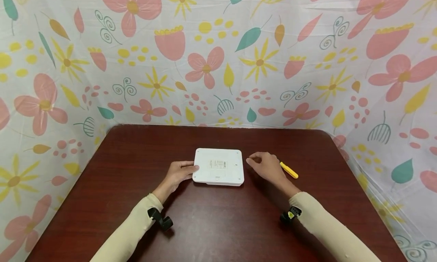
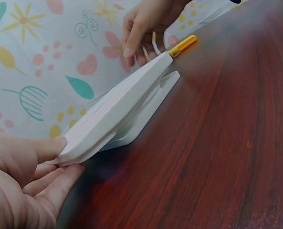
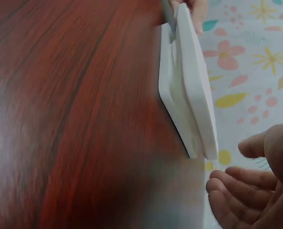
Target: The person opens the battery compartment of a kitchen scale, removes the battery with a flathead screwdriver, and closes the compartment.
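Observation:
A flat white device [image 1: 218, 166] with rounded corners and a label lies underside up in the middle of the dark wooden table [image 1: 218, 224]. My left hand [image 1: 192, 168] holds its left edge, thumb on top and fingers beneath, as the left wrist view shows at the device's near corner [image 2: 79, 143]. My right hand [image 1: 252, 161] hovers just off the right edge with loosely bent fingers and holds nothing. In the right wrist view a gap shows between its fingertips [image 3: 217, 183] and the device [image 3: 193, 86].
A yellow pen-like stick [image 1: 289, 170] lies on the table just behind my right hand, also seen in the left wrist view [image 2: 182, 45]. A flower-print cloth [image 1: 218, 65] walls in the table at the back and both sides.

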The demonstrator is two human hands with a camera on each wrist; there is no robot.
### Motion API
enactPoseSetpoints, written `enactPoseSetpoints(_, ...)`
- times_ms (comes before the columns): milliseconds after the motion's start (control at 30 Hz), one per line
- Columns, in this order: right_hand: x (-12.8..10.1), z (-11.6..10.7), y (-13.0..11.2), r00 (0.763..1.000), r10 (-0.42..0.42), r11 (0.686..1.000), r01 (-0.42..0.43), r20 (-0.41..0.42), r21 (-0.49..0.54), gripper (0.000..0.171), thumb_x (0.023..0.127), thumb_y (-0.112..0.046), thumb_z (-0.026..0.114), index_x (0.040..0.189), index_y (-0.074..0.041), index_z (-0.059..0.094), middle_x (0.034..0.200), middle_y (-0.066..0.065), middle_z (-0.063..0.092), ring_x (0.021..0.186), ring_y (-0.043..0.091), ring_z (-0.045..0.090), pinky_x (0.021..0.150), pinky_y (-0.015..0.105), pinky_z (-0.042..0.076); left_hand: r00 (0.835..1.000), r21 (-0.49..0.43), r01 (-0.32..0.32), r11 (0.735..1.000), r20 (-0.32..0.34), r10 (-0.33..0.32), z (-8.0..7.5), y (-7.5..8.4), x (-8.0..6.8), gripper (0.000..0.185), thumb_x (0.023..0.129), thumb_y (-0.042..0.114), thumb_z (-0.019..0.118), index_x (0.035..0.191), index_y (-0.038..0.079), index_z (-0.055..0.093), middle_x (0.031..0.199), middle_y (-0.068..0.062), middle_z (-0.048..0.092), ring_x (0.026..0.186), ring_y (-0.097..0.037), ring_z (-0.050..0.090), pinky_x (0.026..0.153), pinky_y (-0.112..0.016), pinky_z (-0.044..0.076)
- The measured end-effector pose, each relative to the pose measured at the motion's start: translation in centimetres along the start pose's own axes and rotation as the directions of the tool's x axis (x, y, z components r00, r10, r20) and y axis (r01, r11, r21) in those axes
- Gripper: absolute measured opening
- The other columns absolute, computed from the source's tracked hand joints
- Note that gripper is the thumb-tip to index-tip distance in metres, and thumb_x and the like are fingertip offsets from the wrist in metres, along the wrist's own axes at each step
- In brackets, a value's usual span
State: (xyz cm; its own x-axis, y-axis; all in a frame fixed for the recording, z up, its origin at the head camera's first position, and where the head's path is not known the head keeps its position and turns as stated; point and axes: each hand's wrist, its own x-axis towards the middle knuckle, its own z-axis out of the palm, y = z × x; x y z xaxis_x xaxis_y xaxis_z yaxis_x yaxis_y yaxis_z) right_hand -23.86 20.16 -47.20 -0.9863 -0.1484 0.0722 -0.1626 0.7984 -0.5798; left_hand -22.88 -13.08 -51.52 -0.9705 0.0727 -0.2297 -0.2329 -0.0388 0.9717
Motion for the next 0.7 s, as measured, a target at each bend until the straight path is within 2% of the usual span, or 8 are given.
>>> enactPoseSetpoints(100, -0.3, -0.2, -0.7, 0.987, -0.159, 0.986, 0.158, -0.025, -0.053, 0.025, 0.094, -0.029, 0.076, 0.112, -0.011, 0.079, 0.094, 0.002, 0.076, 0.075, 0.015, 0.063, 0.067, 0.033, 0.052, 1.0, 0.001, 0.007, 1.0, -0.01, -0.007, 0.1, 0.1, 0.0, 0.037, 0.091, 0.001, 0.075, 0.123, -0.014, 0.066, 0.111, -0.024, 0.072, 0.091, -0.018, 0.072, 0.083, -0.034, 0.064)
enactPoseSetpoints(200, -0.5, 0.1, -1.9, 0.945, -0.326, 0.943, 0.324, -0.012, -0.078, 0.021, 0.09, -0.025, 0.081, 0.106, -0.011, 0.081, 0.094, 0.0, 0.075, 0.078, 0.012, 0.064, 0.069, 0.032, 0.055, 1.0, 0.01, 0.018, 1.0, -0.021, -0.018, 0.2, 0.1, 0.0, 0.036, 0.091, 0.002, 0.076, 0.123, -0.012, 0.067, 0.111, -0.023, 0.073, 0.092, -0.019, 0.072, 0.084, -0.035, 0.064)
enactPoseSetpoints(300, -0.6, 0.6, -3.3, 0.896, -0.442, 0.891, 0.443, 0.033, -0.095, 0.019, 0.09, -0.025, 0.081, 0.103, -0.011, 0.082, 0.095, -0.001, 0.073, 0.083, 0.013, 0.066, 0.07, 0.031, 0.058, 0.999, 0.015, 0.025, 1.0, -0.026, -0.025, 0.2, 0.2, 0.1, 0.036, 0.091, 0.002, 0.076, 0.124, -0.011, 0.068, 0.111, -0.021, 0.073, 0.092, -0.019, 0.072, 0.085, -0.035, 0.064)
enactPoseSetpoints(400, -0.6, 1.1, -4.7, 0.86, -0.503, 0.853, 0.509, 0.081, -0.116, 0.02, 0.091, -0.026, 0.081, 0.104, -0.011, 0.082, 0.102, -0.001, 0.073, 0.092, 0.014, 0.068, 0.078, 0.034, 0.06, 0.999, 0.012, 0.026, 1.0, -0.028, -0.026, 0.2, 0.1, 0.1, 0.036, 0.091, 0.003, 0.076, 0.124, -0.011, 0.068, 0.11, -0.021, 0.073, 0.091, -0.018, 0.072, 0.085, -0.035, 0.064)
enactPoseSetpoints(467, -0.5, 1.5, -5.5, 0.845, -0.524, 0.835, 0.535, 0.109, -0.131, 0.019, 0.09, -0.026, 0.081, 0.103, -0.012, 0.083, 0.102, -0.001, 0.073, 0.096, 0.015, 0.068, 0.081, 0.036, 0.061, 0.999, 0.011, 0.026, 1.0, -0.027, -0.026, 0.2, 0.1, 0.1, 0.037, 0.091, 0.003, 0.076, 0.124, -0.011, 0.067, 0.111, -0.022, 0.073, 0.091, -0.018, 0.072, 0.084, -0.035, 0.064)
enactPoseSetpoints(700, 0.1, 3.0, -7.1, 0.807, -0.553, 0.789, 0.587, 0.21, -0.18, 0.014, 0.089, -0.025, 0.082, 0.098, -0.015, 0.083, 0.098, -0.003, 0.074, 0.094, 0.014, 0.069, 0.078, 0.033, 0.062, 0.999, 0.001, 0.024, 1.0, -0.03, -0.024, 0.2, 0.0, 0.0, 0.036, 0.091, 0.002, 0.076, 0.123, -0.011, 0.068, 0.111, -0.023, 0.073, 0.09, -0.018, 0.072, 0.083, -0.034, 0.064)
